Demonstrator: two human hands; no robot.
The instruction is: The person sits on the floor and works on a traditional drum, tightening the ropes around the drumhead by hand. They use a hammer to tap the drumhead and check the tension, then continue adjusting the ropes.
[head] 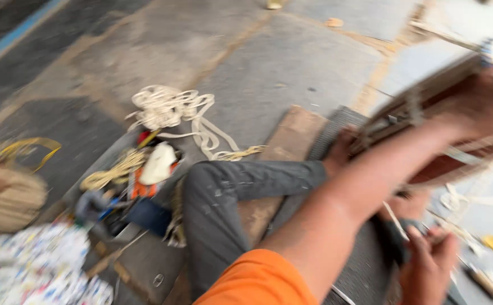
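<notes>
Head view: the picture is motion-blurred. The person sits on the floor (291, 62) with a leg in grey trousers (229, 192) stretched across a flat wooden board (294, 135). The left hand (472, 107), at the end of a long bare forearm with an orange sleeve, reaches up to the right and its grip seems closed on the edge of a wooden frame (421, 104) raised and tilted at the right of the view; the blur hides the fingers, so how firmly it holds I cannot tell. Pale cane strips (472, 158) hang in curves from the frame's lower side, which suggests weaving is under way and unfinished, with strands still loose. The right hand (427, 265) sits low at the bottom right, fingers half curled; whether it holds anything I cannot tell.

The floor is grey concrete with a blue stripe at the far left. A loose coil of pale rope (170, 107) lies near the leg, beside a tray of mixed tools and cord (127, 186). A woven basket (3, 197) and a printed cloth (37, 265) sit at the left.
</notes>
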